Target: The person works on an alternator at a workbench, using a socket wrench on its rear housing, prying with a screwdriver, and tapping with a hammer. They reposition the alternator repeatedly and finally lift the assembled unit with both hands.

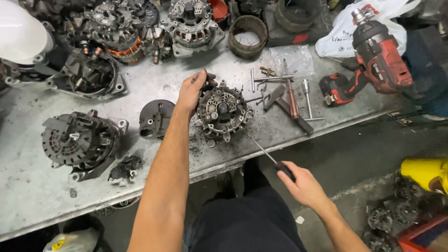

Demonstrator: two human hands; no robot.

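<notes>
The left hand grips the upper left edge of an alternator, fingers curled over its rim. The alternator lies flat near the front edge of the bench, open end up. The right hand is closed around the dark handle of a screwdriver, held off the bench edge; the thin shaft runs up and left to the alternator's lower right side.

Packages and labels: a white plastic bag with dark print lies at the rear right, partly under a red and black cordless driver. A clear plastic bag lies flat behind a scatter of loose tools. A yellow container stands on the floor at right; a pale bag with a yellow label sits under the bench at left.

Surface: grey sheet metal, scratched, with dark grime around the alternator. Just left of it lies a black end cover; further left, a second alternator. More alternator parts crowd the rear. The floor is dark concrete.
</notes>
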